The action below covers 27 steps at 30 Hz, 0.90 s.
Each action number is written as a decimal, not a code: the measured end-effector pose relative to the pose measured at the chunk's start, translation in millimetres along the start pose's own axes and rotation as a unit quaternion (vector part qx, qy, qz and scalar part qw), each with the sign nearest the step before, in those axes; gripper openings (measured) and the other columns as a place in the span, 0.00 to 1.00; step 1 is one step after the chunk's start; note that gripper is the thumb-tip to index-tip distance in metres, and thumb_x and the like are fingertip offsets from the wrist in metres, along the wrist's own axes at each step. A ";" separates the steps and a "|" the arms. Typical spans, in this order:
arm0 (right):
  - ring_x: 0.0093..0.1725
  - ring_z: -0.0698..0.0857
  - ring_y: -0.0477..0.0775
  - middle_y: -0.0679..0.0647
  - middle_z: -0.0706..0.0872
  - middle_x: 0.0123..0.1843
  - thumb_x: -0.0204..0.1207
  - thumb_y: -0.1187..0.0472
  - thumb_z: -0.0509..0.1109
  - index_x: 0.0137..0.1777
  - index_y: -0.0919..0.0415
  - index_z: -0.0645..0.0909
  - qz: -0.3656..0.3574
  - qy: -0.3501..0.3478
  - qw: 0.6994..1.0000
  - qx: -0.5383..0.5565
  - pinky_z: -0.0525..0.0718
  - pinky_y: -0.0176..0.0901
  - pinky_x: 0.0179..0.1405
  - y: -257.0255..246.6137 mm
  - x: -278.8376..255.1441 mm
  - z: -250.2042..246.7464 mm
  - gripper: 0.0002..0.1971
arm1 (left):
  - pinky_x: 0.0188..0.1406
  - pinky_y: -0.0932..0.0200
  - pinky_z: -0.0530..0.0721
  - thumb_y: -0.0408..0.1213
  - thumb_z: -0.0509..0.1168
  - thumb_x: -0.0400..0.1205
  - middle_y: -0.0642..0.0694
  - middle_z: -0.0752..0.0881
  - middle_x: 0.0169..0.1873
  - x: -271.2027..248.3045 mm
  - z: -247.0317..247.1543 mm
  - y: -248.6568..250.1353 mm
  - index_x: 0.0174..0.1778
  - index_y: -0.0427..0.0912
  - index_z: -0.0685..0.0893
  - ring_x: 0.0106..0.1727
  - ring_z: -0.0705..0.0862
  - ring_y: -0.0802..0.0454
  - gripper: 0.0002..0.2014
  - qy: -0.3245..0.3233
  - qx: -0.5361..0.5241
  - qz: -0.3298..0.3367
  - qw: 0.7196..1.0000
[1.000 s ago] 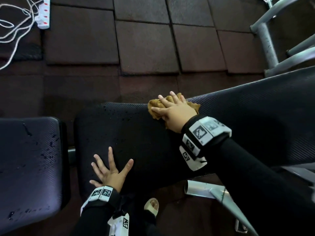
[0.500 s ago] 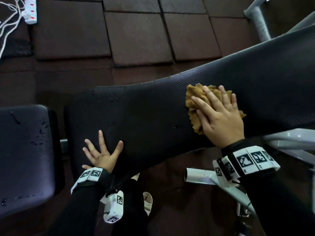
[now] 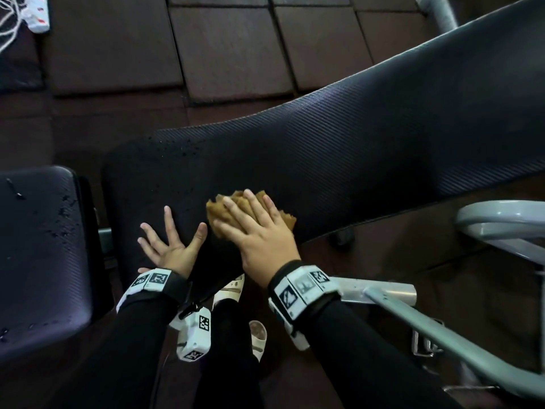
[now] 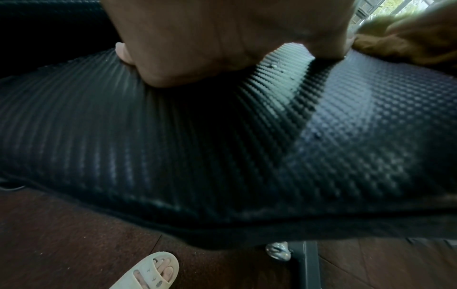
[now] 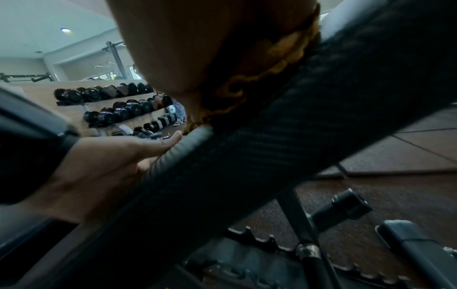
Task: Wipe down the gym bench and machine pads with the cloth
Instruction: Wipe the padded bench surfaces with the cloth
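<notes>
The black textured backrest pad (image 3: 368, 160) of the gym bench slants up to the right. My right hand (image 3: 253, 231) lies flat on a crumpled tan cloth (image 3: 219, 209) and presses it against the pad near its lower front edge. The cloth's edge (image 5: 267, 64) shows under my palm in the right wrist view. Just to the left, my left hand (image 3: 169, 240) rests on the pad with fingers spread and holds nothing. The left palm (image 4: 197, 48) bears on the pad (image 4: 222, 146). Droplets speckle the pad's lower left end.
A separate seat pad (image 3: 38, 261) with wet spots sits at the left. Grey frame tubes (image 3: 442, 340) run at the lower right. My sandalled foot (image 3: 258, 338) stands under the bench on dark floor tiles (image 3: 224, 48). A power strip (image 3: 37, 13) lies far left. Dumbbell racks (image 5: 118, 109) stand behind.
My right hand has swept the cloth down the pad from its upper right part to the lower front edge, close beside my left hand, which has stayed planted.
</notes>
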State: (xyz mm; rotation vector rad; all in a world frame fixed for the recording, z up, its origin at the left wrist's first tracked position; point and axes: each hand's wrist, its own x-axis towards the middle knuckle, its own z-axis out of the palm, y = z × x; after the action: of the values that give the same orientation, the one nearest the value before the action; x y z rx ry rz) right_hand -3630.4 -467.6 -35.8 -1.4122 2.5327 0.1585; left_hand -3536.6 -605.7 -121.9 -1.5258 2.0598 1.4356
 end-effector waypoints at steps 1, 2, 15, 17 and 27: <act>0.83 0.50 0.61 0.48 0.58 0.83 0.77 0.55 0.61 0.75 0.40 0.69 -0.001 -0.004 1.000 -0.005 0.43 0.60 0.81 1.2 -9.8 1.4 0.26 | 0.76 0.29 0.36 0.87 0.46 0.51 0.53 0.31 0.82 0.0 -0.4 -0.2 0.57 0.94 0.32 0.82 0.30 0.46 0.40 -0.002 -0.002 0.000 1.000; 0.83 0.52 0.61 0.47 0.58 0.83 0.75 0.54 0.60 0.75 0.40 0.69 0.001 -0.002 1.000 -0.008 0.46 0.61 0.81 5.1 -19.3 0.4 0.26 | 0.76 0.28 0.37 0.88 0.46 0.51 0.54 0.30 0.81 0.5 -0.7 -0.7 0.57 0.94 0.32 0.81 0.30 0.46 0.41 -0.005 -0.002 0.001 1.000; 0.82 0.53 0.66 0.50 0.61 0.82 0.78 0.53 0.61 0.74 0.40 0.70 0.265 0.152 0.952 0.004 0.42 0.62 0.79 115.1 -10.6 -57.5 0.24 | 0.77 0.28 0.38 0.88 0.46 0.53 0.54 0.30 0.81 -1.5 -1.1 -0.9 0.57 0.94 0.32 0.81 0.29 0.46 0.40 -0.014 -0.004 0.004 1.000; 0.82 0.53 0.66 0.49 0.60 0.83 0.78 0.53 0.61 0.74 0.40 0.71 0.247 0.140 0.959 0.009 0.40 0.61 0.79 96.0 6.7 -51.6 0.24 | 0.76 0.28 0.38 0.87 0.47 0.56 0.54 0.29 0.81 -2.3 -2.3 0.8 0.56 0.93 0.30 0.81 0.29 0.46 0.39 -0.022 0.006 0.002 1.000; 0.83 0.50 0.61 0.47 0.55 0.84 0.72 0.54 0.66 0.75 0.40 0.69 0.013 -0.012 1.000 0.024 0.39 0.61 0.80 -11.0 -28.9 4.2 0.29 | 0.76 0.28 0.35 0.83 0.47 0.59 0.53 0.28 0.81 -1.5 -3.9 -0.4 0.61 0.90 0.30 0.81 0.29 0.45 0.39 -0.023 0.015 0.000 1.000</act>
State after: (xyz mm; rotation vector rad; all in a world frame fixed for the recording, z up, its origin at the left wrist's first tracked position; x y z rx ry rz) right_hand -3605.8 -448.7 -32.3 -1.3525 2.5184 0.1166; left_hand -3534.1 -607.8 -119.2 -1.4673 2.0469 1.4194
